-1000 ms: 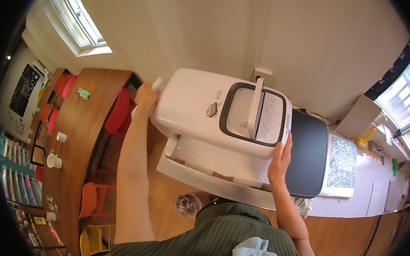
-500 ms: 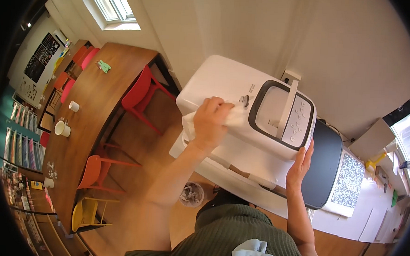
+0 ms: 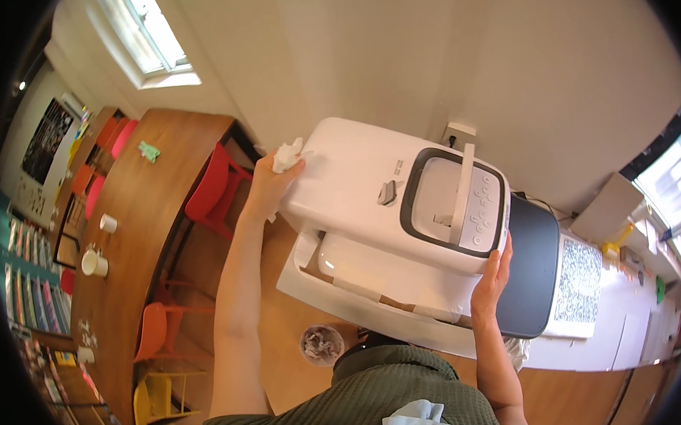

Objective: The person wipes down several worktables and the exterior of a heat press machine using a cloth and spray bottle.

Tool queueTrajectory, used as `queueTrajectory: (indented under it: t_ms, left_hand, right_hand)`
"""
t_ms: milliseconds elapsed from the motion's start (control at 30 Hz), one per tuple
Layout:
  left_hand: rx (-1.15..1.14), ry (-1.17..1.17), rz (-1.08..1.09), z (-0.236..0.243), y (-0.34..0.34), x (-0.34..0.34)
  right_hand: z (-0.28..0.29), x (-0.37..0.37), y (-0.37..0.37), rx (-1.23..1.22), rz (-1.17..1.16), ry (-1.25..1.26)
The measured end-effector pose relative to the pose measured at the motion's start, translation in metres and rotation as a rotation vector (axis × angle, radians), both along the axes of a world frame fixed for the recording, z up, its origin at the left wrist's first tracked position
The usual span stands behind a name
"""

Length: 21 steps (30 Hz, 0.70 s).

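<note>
Far out to the left of the left hand (image 3: 271, 182) is a long brown wooden bench (image 3: 149, 195), with a red plastic chair (image 3: 212, 189) tucked beside it, nearer the hand. The left hand is bent around a crumpled white wipe (image 3: 288, 156), likely so the wipe stays bunched up. I cannot tell if the wipe is paper or cloth, and the fingertips are hard to make out. This hand is at the left end of a big white plastic machine with round corners (image 3: 351, 159), which sits between the two hands. In front of the machine is a long white base with brown patches (image 3: 358, 312). Lower down, between the arms, a round bin of crumpled scraps (image 3: 322, 364) stands on the floor.

The right hand (image 3: 491, 278) is open and flat, gripping nothing. Its fingers lie against the machine's right end, maybe to make it steady. Just past that hand is a dark grey flat panel with round corners (image 3: 533, 276); the machine and hand hide its left part. Further right are a black-and-white speckled board (image 3: 579, 283) and a white bench (image 3: 556, 357), bent by the lens.
</note>
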<state>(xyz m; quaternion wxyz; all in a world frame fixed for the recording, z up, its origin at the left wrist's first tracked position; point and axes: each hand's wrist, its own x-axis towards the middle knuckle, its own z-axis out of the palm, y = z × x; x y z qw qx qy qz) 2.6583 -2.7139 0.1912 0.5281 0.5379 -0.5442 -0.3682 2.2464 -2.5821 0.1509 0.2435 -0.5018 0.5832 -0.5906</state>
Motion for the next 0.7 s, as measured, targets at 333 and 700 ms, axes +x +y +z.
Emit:
queueTrajectory:
  t_ms: [333,700]
  left_hand:
    - [0.095,0.022,-0.079,-0.011,-0.133,0.001]
    - [0.274,0.253,-0.088,-0.084,-0.051,-0.005]
  right_hand:
    - [0.001,0.01,-0.003,0.017,-0.065,-0.007]
    - [0.002,0.007,-0.002,-0.031,-0.107,-0.028]
